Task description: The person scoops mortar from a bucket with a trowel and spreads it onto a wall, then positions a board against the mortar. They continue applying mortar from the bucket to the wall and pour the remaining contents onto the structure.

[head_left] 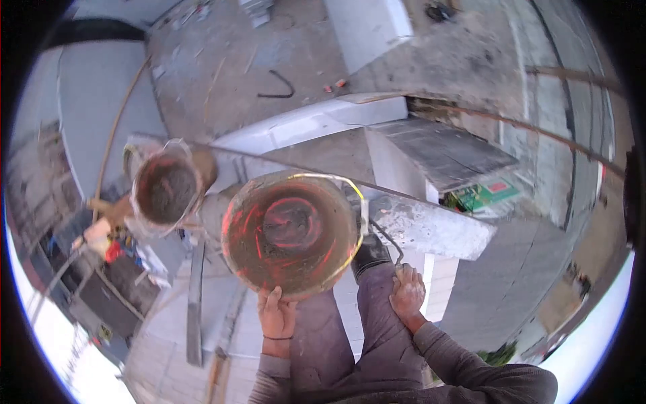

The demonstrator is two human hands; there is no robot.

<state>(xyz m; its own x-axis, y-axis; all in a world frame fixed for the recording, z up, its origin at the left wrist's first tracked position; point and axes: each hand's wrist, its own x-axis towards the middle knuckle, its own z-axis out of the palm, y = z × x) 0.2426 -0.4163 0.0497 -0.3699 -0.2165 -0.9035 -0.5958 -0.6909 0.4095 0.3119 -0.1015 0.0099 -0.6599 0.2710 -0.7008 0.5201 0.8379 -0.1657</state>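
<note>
A mortar-smeared bucket (245, 252) with red showing through inside is tilted so that its mouth faces me. Its wire handle, with a white grip, lies along the right of the rim. My left hand (276, 315) grips the bucket's near rim, fingers over the edge. Over my thigh, my right hand (408, 295) is closed around the end of a tool with a bent dark metal shank (390, 242). Whatever is at the tool's far end is hidden near the bucket. Pale dust or mortar coats my right knuckles.
A second bucket (167, 188) of grey mortar stands to the left. A mortar-spattered plank (431, 225) runs beyond my feet. Below are a concrete floor (235, 54) with debris, a bent black rod (277, 86) and white panels (303, 124). A long wooden pole (531, 128) crosses at right.
</note>
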